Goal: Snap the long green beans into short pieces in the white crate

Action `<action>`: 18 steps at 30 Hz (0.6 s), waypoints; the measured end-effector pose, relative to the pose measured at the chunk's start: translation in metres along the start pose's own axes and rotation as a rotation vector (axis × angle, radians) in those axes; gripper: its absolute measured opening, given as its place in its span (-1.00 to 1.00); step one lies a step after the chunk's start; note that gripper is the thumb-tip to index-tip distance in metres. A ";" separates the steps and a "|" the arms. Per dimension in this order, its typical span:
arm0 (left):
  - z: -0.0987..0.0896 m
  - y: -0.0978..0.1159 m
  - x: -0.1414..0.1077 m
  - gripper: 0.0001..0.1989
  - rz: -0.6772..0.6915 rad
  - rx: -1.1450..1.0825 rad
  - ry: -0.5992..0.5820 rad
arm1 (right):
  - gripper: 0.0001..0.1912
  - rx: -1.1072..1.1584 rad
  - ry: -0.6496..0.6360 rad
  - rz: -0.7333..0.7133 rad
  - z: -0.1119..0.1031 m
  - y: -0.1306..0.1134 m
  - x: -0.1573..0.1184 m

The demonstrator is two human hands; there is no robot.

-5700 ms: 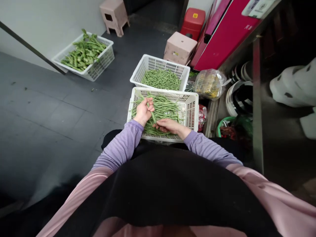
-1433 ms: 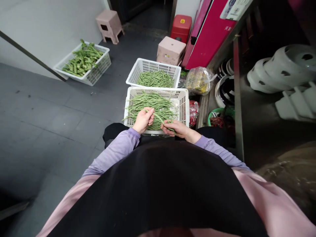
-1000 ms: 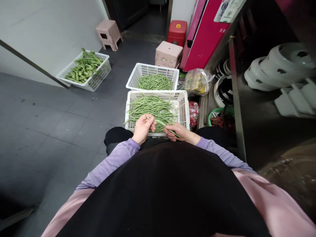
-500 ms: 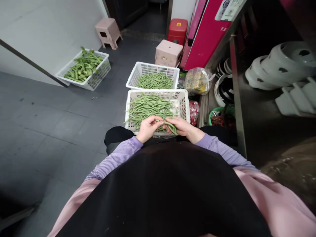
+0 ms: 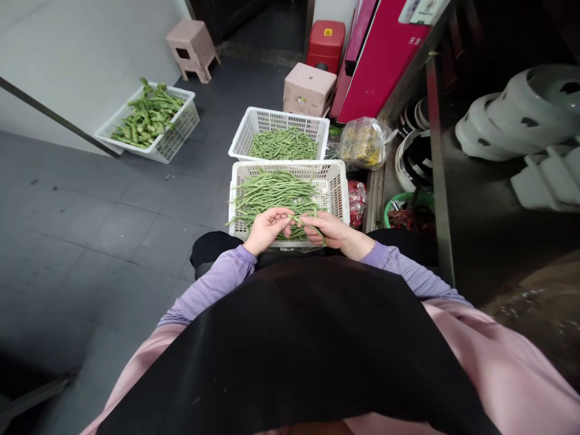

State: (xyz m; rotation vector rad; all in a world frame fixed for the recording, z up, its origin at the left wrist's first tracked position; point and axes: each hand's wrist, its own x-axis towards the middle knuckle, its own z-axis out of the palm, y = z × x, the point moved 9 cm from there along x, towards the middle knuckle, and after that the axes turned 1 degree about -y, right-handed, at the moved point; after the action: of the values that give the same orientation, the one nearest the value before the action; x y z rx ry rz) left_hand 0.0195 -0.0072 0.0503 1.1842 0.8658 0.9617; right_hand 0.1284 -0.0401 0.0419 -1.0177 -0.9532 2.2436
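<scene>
Both my hands meet over the near edge of a white plastic basket that holds a pile of long green beans. My left hand pinches one end of a green bean between thumb and fingertips. Its other part lies in my right hand, which is closed around it with the thumb on top; a bean end hangs below the right fingers. Just beyond stands a second white basket, with shorter bean pieces in it.
Leafy green stems fill a third basket at the left wall. Pink stools and a red bin stand farther back. To the right are a plastic bag, a green basin and a metal shelf edge.
My hands have drawn slightly apart, and the bean between them shows more. Fewer beans show in my right hand. The view has shifted a little.
</scene>
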 end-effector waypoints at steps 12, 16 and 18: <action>0.001 -0.014 0.009 -0.92 0.008 0.568 0.152 | -0.60 0.004 0.319 -0.097 -0.021 0.019 0.017; 0.012 -0.049 0.031 -0.92 -0.035 0.934 0.090 | -0.67 0.020 0.475 -0.108 -0.046 0.051 0.027; 0.009 -0.080 0.039 -0.84 -0.171 1.027 -0.030 | -0.72 0.028 0.534 -0.034 -0.071 0.066 0.028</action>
State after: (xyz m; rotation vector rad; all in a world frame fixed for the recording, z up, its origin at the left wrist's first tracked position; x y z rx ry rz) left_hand 0.0538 0.0179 -0.0290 1.9231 1.4819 0.3120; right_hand 0.1581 -0.0355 -0.0540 -1.4710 -0.6916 1.8021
